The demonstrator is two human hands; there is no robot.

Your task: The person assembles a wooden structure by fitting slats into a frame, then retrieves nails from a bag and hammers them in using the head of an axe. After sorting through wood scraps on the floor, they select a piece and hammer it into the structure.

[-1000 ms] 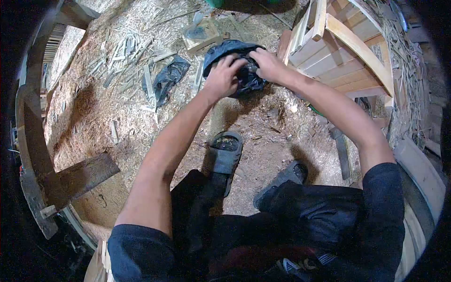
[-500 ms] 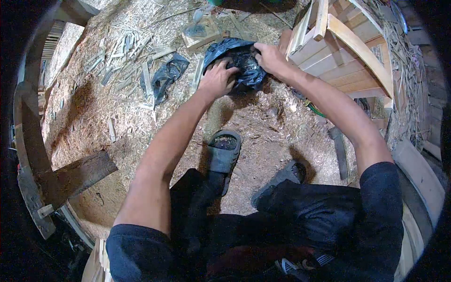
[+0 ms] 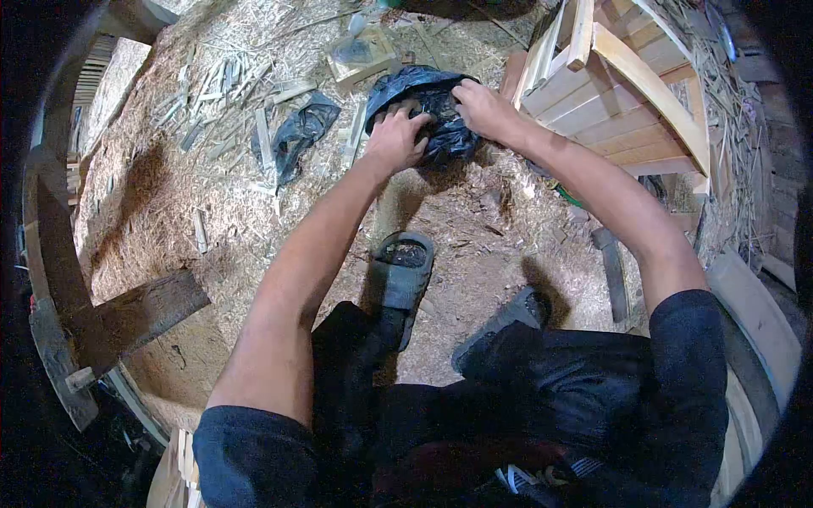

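Observation:
A black plastic bag [image 3: 415,78] sits on the shavings-covered ground, its mouth spread wide and dark, shiny contents or folds inside. My left hand [image 3: 396,140] grips the left side of the mouth, fingers bent over the edge and thumb toward the opening. On the other side, my right hand [image 3: 487,110] pinches the bag's right rim, its fingertips just inside. Left of the bag lies another piece of crumpled black plastic [image 3: 305,131], partly under a thin wood strip [image 3: 263,140].
A small wooden block or box [image 3: 364,57] with clear plastic on it stands behind the bag. To the right is a slatted wooden frame [image 3: 622,106]. Wood scraps [image 3: 224,80] litter the left side, and a dark plank [image 3: 157,309] juts in at lower left.
My right hand has shifted slightly down and inward along the bag's rim, its fingers bending more. My left hand stays on the left edge with little movement.

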